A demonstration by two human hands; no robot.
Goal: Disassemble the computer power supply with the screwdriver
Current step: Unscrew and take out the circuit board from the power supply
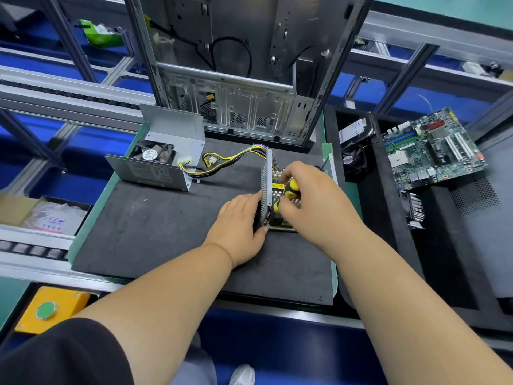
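Observation:
The power supply's inner part [267,176], a perforated metal plate with a circuit board behind it, stands on edge on the black mat [155,226]. My left hand [238,223] grips the plate from the left, thumb at its lower corner. My right hand [308,195] holds the yellow-and-black screwdriver [291,187] against the board side; its tip is hidden. A yellow and black cable bundle [236,157] runs from the plate top to the removed grey cover [166,151] with its fan, at the mat's back left.
An empty computer case [244,79] stands upright behind the mat. To the right, black trays hold a motherboard [433,148], a small fan [351,159] and a heatsink [415,209]. A yellow box with a green button [47,309] sits at front left.

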